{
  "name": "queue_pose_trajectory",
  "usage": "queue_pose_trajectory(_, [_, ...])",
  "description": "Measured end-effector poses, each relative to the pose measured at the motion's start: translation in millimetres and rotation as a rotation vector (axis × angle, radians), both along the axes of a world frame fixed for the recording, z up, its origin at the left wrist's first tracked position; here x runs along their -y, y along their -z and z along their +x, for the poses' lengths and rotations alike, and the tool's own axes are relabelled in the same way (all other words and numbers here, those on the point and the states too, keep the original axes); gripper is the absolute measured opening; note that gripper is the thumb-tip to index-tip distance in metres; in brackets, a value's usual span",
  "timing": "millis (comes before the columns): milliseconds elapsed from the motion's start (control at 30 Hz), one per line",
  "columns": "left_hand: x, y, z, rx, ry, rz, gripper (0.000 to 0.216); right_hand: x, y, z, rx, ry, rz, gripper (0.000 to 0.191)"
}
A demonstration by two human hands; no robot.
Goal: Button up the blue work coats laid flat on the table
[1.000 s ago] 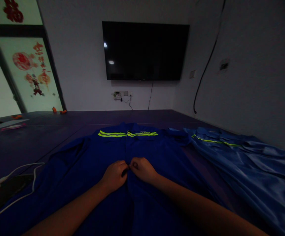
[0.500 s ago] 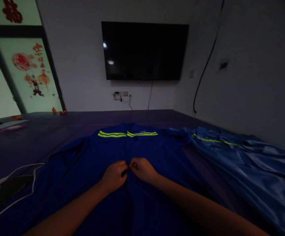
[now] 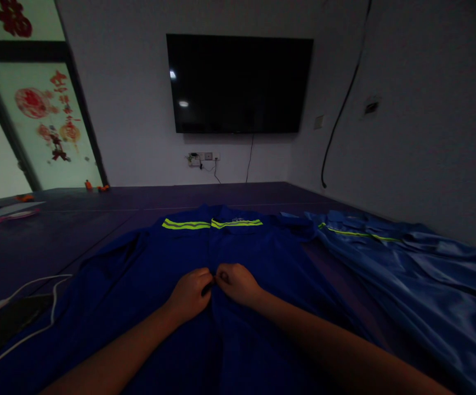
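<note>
A dark blue work jacket [image 3: 151, 274] with yellow-green reflective stripes lies spread flat in front of me on a dark purple table [image 3: 98, 211]. My left hand [image 3: 191, 293] and my right hand [image 3: 236, 283] meet at the jacket's front opening, about mid-chest. Both are closed, fingers pinching the two front edges of the fabric where they join. What lies between the fingertips is too small and dark to make out.
A second, lighter blue jacket [image 3: 406, 263] lies to the right. White cables [image 3: 36, 282] and a dark flat object [image 3: 7, 321] sit at the left edge. A wall-mounted TV [image 3: 238, 82] and wall sockets [image 3: 200, 158] are behind the table.
Both hands stay pinched at the same spot on the jacket front. The view has shifted very slightly.
</note>
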State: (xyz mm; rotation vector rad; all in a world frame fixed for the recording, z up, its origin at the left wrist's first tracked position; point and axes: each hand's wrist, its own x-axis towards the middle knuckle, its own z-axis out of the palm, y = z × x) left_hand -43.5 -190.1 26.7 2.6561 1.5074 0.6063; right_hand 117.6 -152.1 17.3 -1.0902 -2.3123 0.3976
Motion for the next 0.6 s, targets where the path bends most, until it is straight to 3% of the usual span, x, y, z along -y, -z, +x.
queue_pose_trajectory(600, [1.2,-3.6,0.9,-0.013,-0.002,-0.037,0.012,3.1,-3.7,-0.6,0.068,0.019,0.012,0.012])
